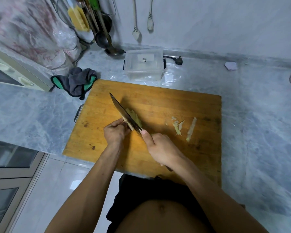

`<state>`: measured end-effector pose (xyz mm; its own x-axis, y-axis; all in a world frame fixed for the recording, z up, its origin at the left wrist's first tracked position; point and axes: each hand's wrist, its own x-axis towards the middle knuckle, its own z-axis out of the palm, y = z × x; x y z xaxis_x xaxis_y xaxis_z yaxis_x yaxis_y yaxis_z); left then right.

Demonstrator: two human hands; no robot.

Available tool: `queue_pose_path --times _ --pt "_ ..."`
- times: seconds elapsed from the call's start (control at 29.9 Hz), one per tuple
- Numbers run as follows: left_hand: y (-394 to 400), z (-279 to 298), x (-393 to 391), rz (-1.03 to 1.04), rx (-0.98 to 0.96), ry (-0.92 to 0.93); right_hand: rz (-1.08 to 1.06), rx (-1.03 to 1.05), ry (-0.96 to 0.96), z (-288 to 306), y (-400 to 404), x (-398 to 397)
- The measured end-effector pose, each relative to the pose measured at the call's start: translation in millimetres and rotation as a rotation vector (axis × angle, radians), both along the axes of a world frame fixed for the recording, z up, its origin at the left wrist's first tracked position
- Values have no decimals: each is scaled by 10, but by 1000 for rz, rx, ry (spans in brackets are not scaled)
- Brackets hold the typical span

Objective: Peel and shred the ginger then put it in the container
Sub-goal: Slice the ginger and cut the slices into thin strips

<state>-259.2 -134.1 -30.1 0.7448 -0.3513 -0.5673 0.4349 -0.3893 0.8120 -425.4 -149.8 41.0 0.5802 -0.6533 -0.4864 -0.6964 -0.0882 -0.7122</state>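
On the wooden cutting board (158,101) my right hand (160,147) grips the handle of a cleaver (123,111), its blade edge down on the board. Pale yellow cut ginger (134,117) lies against the right face of the blade. My left hand (115,130), fingers curled, holds the remaining ginger piece (127,124) against the blade's left side; most of that piece is hidden. Ginger peel strips (183,126) lie on the board to the right. A clear plastic container (144,66) stands on the counter behind the board.
A grey and green cloth (76,81) lies at the board's back left corner. Ladles and utensils (104,39) hang at the back wall, beside a bag-covered appliance (32,39). A black plug (179,58) lies right of the container. The marble counter (259,115) extends to the right.
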Motion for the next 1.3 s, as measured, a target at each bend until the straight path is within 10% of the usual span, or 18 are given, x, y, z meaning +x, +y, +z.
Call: queue_pose_path --times 1.3 --pt "-50 -73 14 51 -22 69 1 -36 52 -25 165 110"
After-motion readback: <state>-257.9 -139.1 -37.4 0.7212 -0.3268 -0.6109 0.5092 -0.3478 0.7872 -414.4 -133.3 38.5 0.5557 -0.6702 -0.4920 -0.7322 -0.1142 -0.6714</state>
